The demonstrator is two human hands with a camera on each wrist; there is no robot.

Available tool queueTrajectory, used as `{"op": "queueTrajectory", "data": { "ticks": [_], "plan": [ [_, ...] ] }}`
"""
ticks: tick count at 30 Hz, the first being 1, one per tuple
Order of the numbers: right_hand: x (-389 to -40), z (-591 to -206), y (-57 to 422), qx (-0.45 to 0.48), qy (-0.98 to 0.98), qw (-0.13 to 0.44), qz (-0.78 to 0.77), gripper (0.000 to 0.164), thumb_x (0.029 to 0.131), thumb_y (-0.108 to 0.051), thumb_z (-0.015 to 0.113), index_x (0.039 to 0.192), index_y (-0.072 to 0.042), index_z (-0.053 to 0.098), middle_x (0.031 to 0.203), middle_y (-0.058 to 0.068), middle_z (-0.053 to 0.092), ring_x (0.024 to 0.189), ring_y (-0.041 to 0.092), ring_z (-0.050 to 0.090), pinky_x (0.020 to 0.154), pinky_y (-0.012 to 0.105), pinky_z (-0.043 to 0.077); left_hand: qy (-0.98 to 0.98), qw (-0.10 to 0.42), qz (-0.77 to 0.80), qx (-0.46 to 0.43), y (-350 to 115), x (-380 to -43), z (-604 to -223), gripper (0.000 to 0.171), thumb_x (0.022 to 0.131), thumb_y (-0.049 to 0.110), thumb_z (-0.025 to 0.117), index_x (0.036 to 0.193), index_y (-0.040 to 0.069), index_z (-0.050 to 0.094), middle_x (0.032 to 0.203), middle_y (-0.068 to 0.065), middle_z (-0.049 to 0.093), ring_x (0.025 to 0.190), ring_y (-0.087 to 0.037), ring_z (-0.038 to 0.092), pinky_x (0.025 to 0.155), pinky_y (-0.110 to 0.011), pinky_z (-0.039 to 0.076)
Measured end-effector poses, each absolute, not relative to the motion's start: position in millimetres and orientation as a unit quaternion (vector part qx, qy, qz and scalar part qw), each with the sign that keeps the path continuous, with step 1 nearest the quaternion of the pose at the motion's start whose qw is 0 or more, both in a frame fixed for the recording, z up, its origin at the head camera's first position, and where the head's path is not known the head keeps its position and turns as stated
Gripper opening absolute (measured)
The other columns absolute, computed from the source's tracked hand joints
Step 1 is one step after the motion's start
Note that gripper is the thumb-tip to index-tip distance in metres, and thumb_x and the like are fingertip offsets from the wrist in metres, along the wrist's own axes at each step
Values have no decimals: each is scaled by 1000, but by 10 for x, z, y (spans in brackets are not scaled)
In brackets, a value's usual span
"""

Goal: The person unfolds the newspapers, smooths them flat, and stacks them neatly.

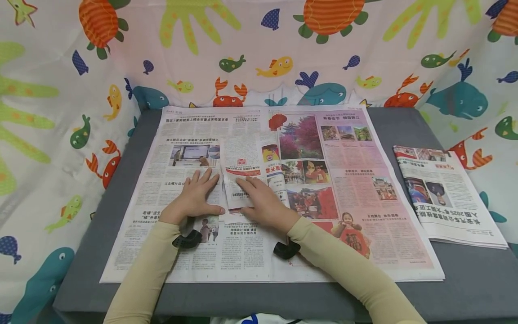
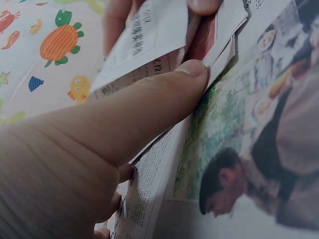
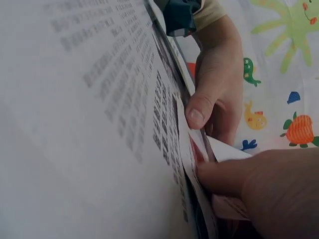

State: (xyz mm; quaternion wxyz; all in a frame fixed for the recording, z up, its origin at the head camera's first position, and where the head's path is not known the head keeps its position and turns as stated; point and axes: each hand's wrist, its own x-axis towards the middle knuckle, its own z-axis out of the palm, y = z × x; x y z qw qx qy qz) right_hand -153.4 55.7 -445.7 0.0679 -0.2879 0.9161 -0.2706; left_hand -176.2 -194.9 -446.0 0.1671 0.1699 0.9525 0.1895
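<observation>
A small folded piece of newspaper (image 1: 243, 191) lies on a large spread newspaper (image 1: 133, 234). To its left my left hand (image 1: 196, 195) rests on the spread with fingers straight and splayed, its thumb touching the folded piece's edge. My right hand (image 1: 265, 202) lies over the right part of the folded piece, fingers extended on its printed face and thumb by the lower edge. In the left wrist view, a raised paper flap (image 2: 152, 35) stands near the left thumb (image 2: 149, 97). The right thumb (image 3: 222, 177) touches the paper in the right wrist view; the right fingers are partly hidden there.
Another folded newspaper (image 1: 445, 198) lies at the right of the grey table (image 1: 259, 299). A curtain with sea animals (image 1: 251, 45) hangs behind and along both sides. Black curved bands (image 1: 187, 239) sit at both wrists.
</observation>
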Motion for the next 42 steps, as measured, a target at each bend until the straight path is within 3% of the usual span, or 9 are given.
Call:
{"op": "queueTrajectory", "data": {
  "ticks": [7,11,13,14,18,20,23,34,42],
  "plan": [
    [-1594,-4412,662,-229,914,-3,-335,71,94,-2,68,158,-9,37,149,17,56,134,35,58,107,48,51,950,168,199,170,-1948,-1733,-4458,111,79,52,83,161,4,27,170,-25,7,155,-55,-4,119,-76,2],
    [-1652,-4330,794,-174,907,-52,-381,66,92,3,67,153,-10,45,135,21,67,111,35,72,86,44,59,948,171,205,170,-1949,-1723,-4448,111,79,52,83,161,4,26,170,-25,7,155,-55,-5,119,-76,1],
    [-1686,-4290,885,-149,897,-78,-409,63,91,5,66,150,-9,48,124,23,71,88,36,75,67,42,54,948,172,206,171,-1955,-1725,-4451,111,79,52,83,162,4,26,170,-25,6,155,-55,-5,119,-76,1],
    [-1704,-4278,932,-137,890,-87,-426,62,91,5,65,149,-9,50,123,24,72,85,35,75,64,40,52,948,172,205,171,-1960,-1728,-4454,111,79,52,83,162,5,26,170,-25,6,155,-55,-5,119,-76,1],
    [-1769,-4250,1107,-84,862,-93,-490,58,90,2,65,146,-6,52,127,24,69,93,35,72,68,39,52,949,168,201,174,-1988,-1746,-4470,110,80,52,82,162,5,25,170,-25,7,155,-55,-5,119,-76,2],
    [-1796,-4259,1176,-47,848,-78,-523,57,88,-1,67,143,-4,52,128,23,67,105,34,70,79,41,56,949,167,203,174,-1997,-1751,-4475,109,81,53,81,162,5,26,170,-25,7,155,-55,-5,119,-76,2],
    [-1827,-4297,1263,12,833,-54,-550,55,87,-5,70,140,-3,54,124,21,68,104,34,70,83,43,58,948,165,206,175,-2001,-1751,-4480,107,82,52,80,162,5,26,170,-25,7,155,-55,-5,119,-76,1],
    [-1857,-4464,1486,147,739,34,-656,55,94,-8,70,145,-10,48,140,13,63,123,28,64,105,44,52,952,152,208,166,-1954,-1735,-4500,101,84,51,78,161,7,31,170,-25,10,155,-55,-3,119,-76,2],
    [-1808,-4443,1612,159,732,44,-661,53,98,-16,67,147,-13,47,144,11,60,123,24,63,106,40,51,957,123,213,152,-1882,-1725,-4491,69,103,44,53,159,8,36,169,-24,16,155,-55,2,118,-77,3]
  ]
}}
